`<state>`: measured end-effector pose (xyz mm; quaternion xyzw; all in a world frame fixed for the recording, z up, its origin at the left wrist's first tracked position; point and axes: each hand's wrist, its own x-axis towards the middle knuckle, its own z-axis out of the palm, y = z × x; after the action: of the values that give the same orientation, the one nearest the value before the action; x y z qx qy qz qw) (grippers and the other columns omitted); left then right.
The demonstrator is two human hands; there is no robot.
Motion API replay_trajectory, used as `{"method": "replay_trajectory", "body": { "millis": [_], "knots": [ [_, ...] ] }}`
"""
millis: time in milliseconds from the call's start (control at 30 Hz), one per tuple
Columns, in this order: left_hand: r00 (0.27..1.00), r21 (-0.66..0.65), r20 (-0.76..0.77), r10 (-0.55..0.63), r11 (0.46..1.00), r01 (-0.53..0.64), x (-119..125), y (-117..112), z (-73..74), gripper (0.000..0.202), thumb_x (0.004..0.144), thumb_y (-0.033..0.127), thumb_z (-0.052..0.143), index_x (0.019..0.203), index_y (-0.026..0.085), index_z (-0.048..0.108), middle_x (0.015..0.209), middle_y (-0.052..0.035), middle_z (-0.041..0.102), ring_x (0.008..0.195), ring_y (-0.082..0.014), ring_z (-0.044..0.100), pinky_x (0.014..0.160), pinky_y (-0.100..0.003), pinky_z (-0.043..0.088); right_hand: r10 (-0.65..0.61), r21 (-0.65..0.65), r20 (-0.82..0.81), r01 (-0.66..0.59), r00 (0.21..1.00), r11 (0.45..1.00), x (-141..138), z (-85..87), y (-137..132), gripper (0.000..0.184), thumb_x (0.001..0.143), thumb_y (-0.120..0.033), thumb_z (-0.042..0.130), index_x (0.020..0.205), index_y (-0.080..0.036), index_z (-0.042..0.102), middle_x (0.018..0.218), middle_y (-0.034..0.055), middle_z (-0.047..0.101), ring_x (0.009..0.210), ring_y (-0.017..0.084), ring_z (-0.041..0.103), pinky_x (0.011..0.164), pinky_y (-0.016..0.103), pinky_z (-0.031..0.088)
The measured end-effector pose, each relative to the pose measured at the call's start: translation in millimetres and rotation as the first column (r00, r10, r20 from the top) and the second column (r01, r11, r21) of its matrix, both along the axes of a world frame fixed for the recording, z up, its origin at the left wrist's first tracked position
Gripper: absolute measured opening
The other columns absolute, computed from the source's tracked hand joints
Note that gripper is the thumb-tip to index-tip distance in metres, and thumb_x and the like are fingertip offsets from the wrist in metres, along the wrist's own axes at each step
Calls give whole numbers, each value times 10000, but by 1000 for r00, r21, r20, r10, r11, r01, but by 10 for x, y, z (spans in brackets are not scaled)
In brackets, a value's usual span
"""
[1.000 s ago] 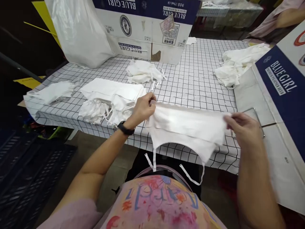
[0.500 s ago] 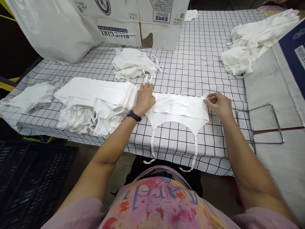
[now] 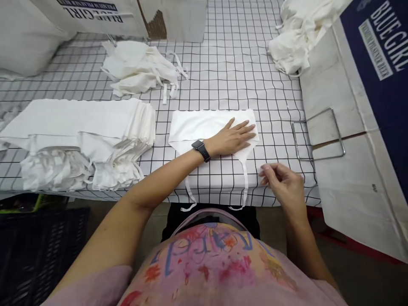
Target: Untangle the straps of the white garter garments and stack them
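Observation:
A white strappy top (image 3: 197, 123) lies spread on the checked tablecloth, its two thin straps hanging toward the table's front edge. My left hand (image 3: 234, 138), with a black watch on the wrist, rests flat on the top's right half, fingers spread. Part of the lower edge is hidden beneath that hand and forearm. To the right of the top, my right hand (image 3: 283, 182) hovers by the table edge, fingers curled and thumb against the index finger; nothing shows in it. A neat stack of similar white tops (image 3: 79, 119) sits to the left, its straps bunched in front.
Behind lies a loose heap of white tops (image 3: 137, 66); another white heap (image 3: 293, 38) is at the back right. A cardboard box (image 3: 181, 21) stands at the back beside a white bag (image 3: 28, 38). On the right are a flattened carton (image 3: 344, 127) and a wire stand (image 3: 318, 159).
My left hand has moved from the top's left end to its right half and flattened there. My right hand has let go of the right corner and drawn back toward me. The view has shifted.

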<state>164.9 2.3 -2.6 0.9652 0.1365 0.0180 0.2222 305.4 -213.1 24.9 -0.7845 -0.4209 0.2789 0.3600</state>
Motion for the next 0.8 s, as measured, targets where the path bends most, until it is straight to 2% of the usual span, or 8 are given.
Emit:
{"method": "replay_trajectory", "body": {
  "millis": [100, 200, 333, 467, 533, 667, 733, 800],
  "knots": [
    [1000, -17, 26, 5, 1000, -5, 37, -10, -114, 522, 1098, 441, 328, 1610, 344, 357, 1748, 15, 240, 1643, -255, 148, 1324, -610, 13, 44, -130, -126, -60, 991, 990, -83, -83, -346, 397, 937, -584, 654, 892, -207, 767, 768, 60, 783, 573, 218, 723, 506, 297, 526],
    [996, 10, 82, 26, 1000, -27, 20, -37, -196, 546, 1085, 424, 343, 1628, 380, 316, 1741, 40, 263, 1637, -257, 174, 1329, -597, 2, -24, -142, -188, -3, 982, 990, -173, -203, -525, 423, 938, -619, 632, 916, -221, 772, 856, 65, 806, 660, 262, 772, 519, 318, 566],
    [994, 46, 97, 40, 998, -45, 21, -68, -244, 630, 1046, 516, 419, 1644, 368, 284, 1736, 23, 281, 1637, -285, 163, 1327, -575, -36, -71, -159, -221, 35, 973, 987, -318, -378, -542, 439, 919, -640, 647, 969, -220, 763, 760, 60, 783, 677, 256, 766, 576, 315, 576],
    [995, 48, 96, 30, 998, -35, 39, -70, -259, 743, 987, 666, 470, 1645, 390, 263, 1740, 33, 266, 1639, -320, 132, 1312, -584, -82, 1, -75, -436, -38, 900, 996, -421, -486, -541, 451, 867, -639, 701, 957, -198, 730, 793, 66, 775, 581, 181, 665, 580, 301, 542],
    [995, 45, 91, 33, 998, -37, 42, -68, -261, 746, 982, 696, 455, 1640, 397, 272, 1740, 36, 265, 1639, -321, 135, 1309, -587, -85, 30, -57, -474, -65, 880, 996, -434, -478, -610, 426, 876, -626, 694, 873, -202, 734, 795, 67, 771, 650, 187, 679, 658, 310, 561],
    [994, 38, 104, 44, 998, -48, 47, -58, -278, 770, 966, 735, 454, 1635, 393, 287, 1734, 26, 279, 1635, -338, 138, 1301, -607, -73, 70, -68, -447, -112, 892, 991, -408, -366, -874, 389, 914, -560, 681, 754, -213, 752, 892, 87, 795, 964, 255, 747, 896, 343, 563],
    [992, 33, 116, 48, 998, -52, 54, -50, -296, 785, 960, 741, 462, 1636, 384, 289, 1732, 18, 281, 1634, -355, 129, 1297, -612, -70, 73, -87, -442, -124, 894, 988, -401, -284, -1024, 376, 924, -540, 675, 768, -213, 777, 932, 91, 801, 983, 262, 743, 887, 345, 562],
    [992, 35, 118, 37, 999, -41, 61, -40, -314, 791, 962, 745, 451, 1641, 377, 279, 1737, 17, 267, 1634, -362, 120, 1294, -613, -79, 52, -131, -445, -123, 894, 984, -412, -190, -1161, 372, 926, -539, 672, 812, -209, 801, 970, 94, 804, 876, 240, 730, 784, 334, 565]
  ]
}}
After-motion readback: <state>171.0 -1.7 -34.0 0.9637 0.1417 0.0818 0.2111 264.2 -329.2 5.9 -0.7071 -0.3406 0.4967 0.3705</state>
